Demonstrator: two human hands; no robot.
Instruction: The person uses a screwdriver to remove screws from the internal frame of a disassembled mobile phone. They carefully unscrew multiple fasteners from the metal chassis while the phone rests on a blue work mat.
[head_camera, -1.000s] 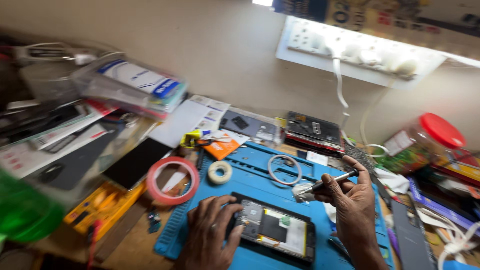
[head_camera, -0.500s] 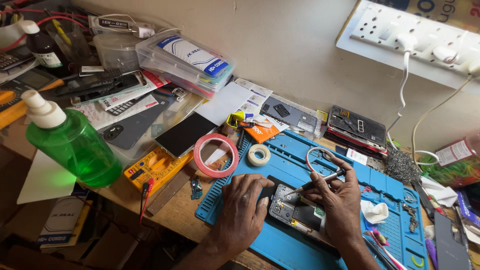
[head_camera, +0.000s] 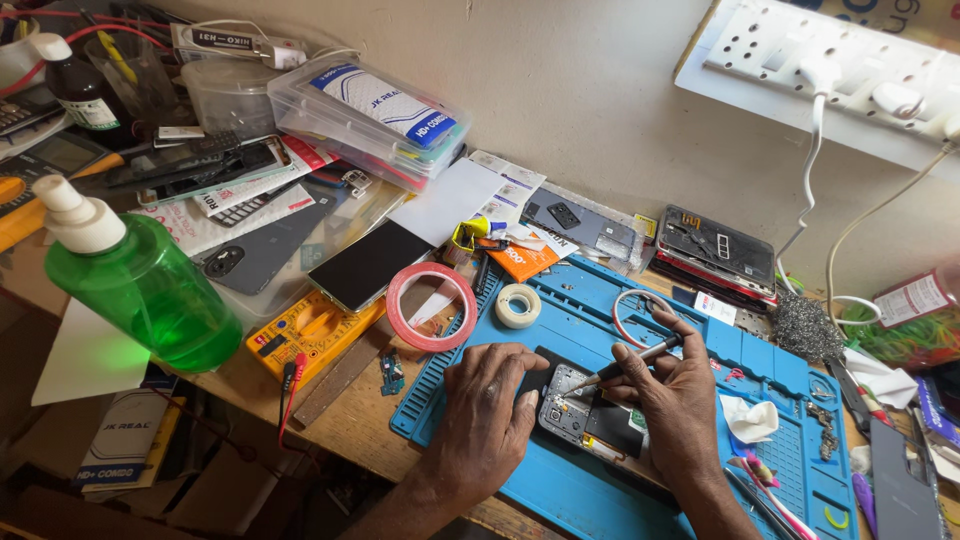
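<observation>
Setting: cluttered wooden workbench (head_camera: 250, 385) against a plain beige wall, seen from above.
Work surface: blue repair mat (head_camera: 640, 300) with moulded compartments along its far and right edges; its near right corner runs out of view.
Opened phone (head_camera: 590, 415): lies back-off on the mat between both hands; circuit board and black battery area show, both ends covered by the hands.
Left hand (head_camera: 485, 420): palm down, fingers spread flat over the phone's left end, pressing it to the mat; holds nothing else.
Right hand (head_camera: 680, 400): closed around a slim screwdriver (head_camera: 625, 365), pen-style.
Screwdriver tip: rests on the phone's board near its upper left; the exact contact point is too small to make out.
Red tape roll (head_camera: 432, 306): flat, straddling the mat's left edge, just beyond the left hand.
White tape roll (head_camera: 518, 305): small, on the mat beside the red roll.
Yellow multimeter (head_camera: 310, 335): on the bench left of the mat, partly under a dark phone screen.
Green liquid bottle (head_camera: 140, 285): upright at the bench's left, white cap.
Clear plastic box (head_camera: 365, 115): far side, resting on stacked papers and phone parts.
Power strip (head_camera: 830, 50): wall-mounted, upper right, cut off by the frame; white cables hang from it.
Right margin: tools, cloth scrap and packets, crowded and hard to tell apart.
</observation>
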